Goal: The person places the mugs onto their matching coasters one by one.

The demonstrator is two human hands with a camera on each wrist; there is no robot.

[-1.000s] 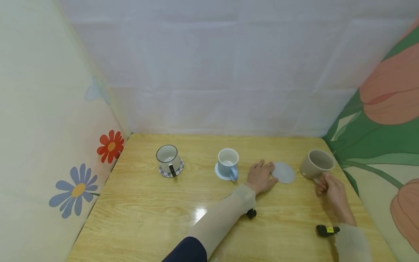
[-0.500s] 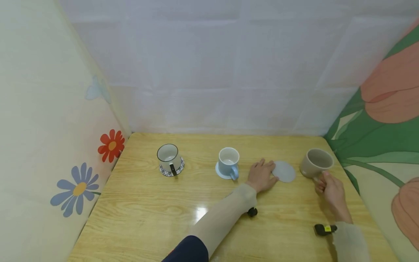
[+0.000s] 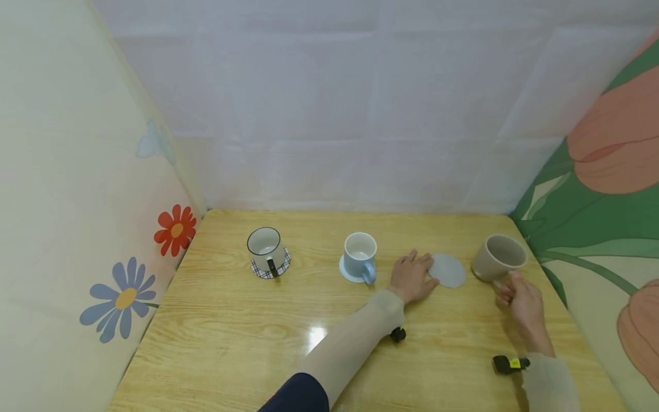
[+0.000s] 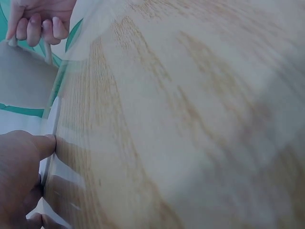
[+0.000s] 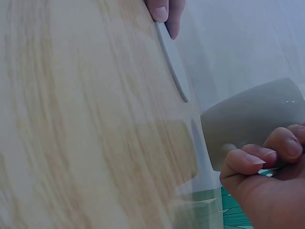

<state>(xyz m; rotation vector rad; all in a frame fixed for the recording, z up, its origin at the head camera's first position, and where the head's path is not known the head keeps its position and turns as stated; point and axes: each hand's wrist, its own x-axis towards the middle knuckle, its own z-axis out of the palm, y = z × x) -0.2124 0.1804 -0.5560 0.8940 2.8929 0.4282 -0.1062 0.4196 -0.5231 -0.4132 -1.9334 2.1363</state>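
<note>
At the right of the head view, my right hand (image 3: 524, 302) grips a beige-grey mug (image 3: 485, 264) by its handle. The right wrist view shows curled fingers around that handle, and the mug (image 5: 250, 117) tilted close over the glossy tabletop. My left hand (image 3: 411, 279) lies at the left edge of a round pale grey coaster (image 3: 448, 271), with thumb and forefinger spread along its rim. In the left wrist view the thumb (image 4: 44, 144) presses against the coaster's edge, seen side-on. The coaster lies flat, just left of the mug.
A light blue mug (image 3: 355, 264) sits on a pale blue coaster (image 3: 346, 276) left of my left hand. Farther left, a white black-rimmed mug (image 3: 261, 258) stands on a checked coaster (image 3: 285, 263). Cloth walls, one with a flower print (image 3: 123, 298), enclose the wooden table (image 3: 221, 337).
</note>
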